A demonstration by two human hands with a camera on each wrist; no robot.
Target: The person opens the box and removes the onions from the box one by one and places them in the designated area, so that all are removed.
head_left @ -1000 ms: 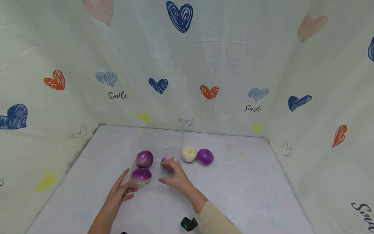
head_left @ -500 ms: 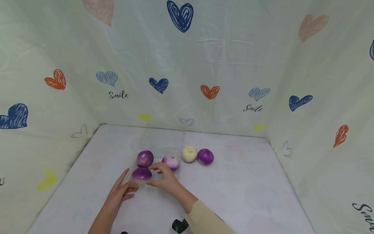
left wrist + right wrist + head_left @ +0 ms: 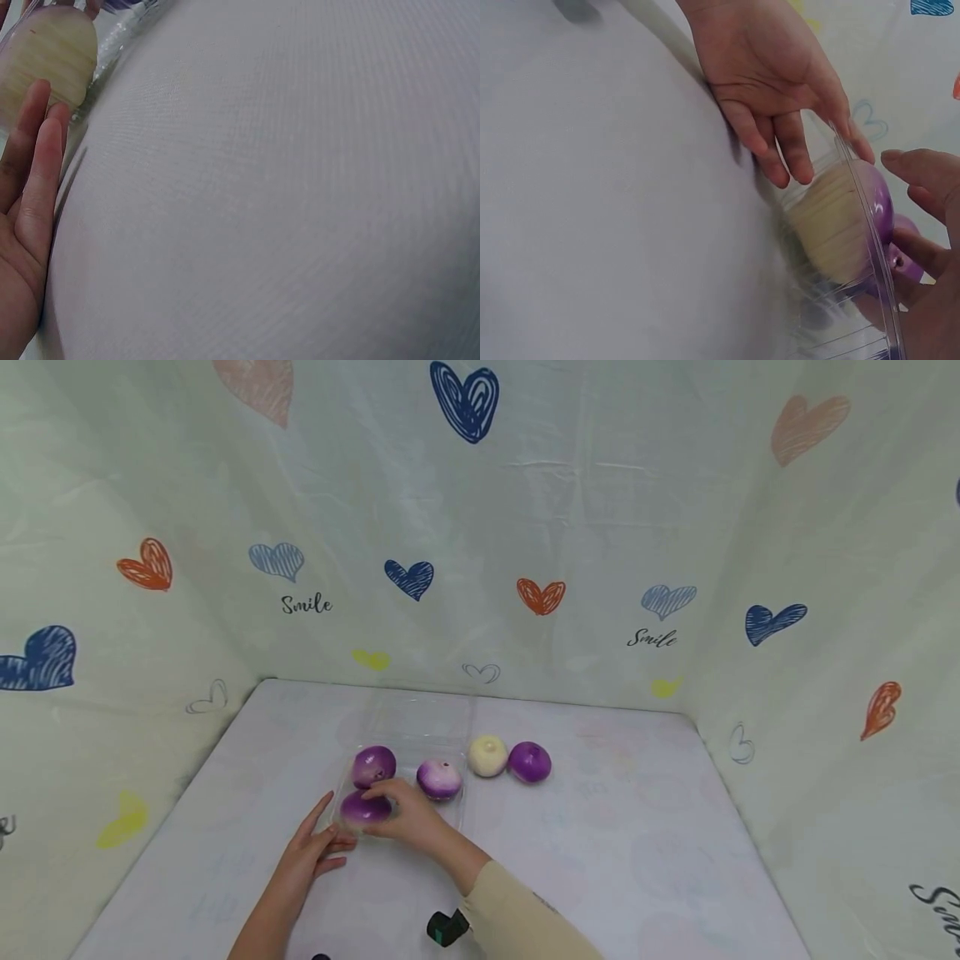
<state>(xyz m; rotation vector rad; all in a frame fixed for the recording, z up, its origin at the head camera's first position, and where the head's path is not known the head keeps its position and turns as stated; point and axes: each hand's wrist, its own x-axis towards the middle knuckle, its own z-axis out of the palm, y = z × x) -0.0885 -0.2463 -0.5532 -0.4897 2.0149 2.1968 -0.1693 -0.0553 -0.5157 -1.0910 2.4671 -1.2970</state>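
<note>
Onions sit beside clear container.

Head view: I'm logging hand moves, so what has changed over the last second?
The right hand moved left and slightly nearer the person, from the paler onion to the near-left onion in the clear container; its fingers now curl around it. The left hand stayed by the container's near-left corner. The white onion and purple onion outside stayed put.

Dim diffuse light, faint shadows, glint on onion, soft wrist views
</note>
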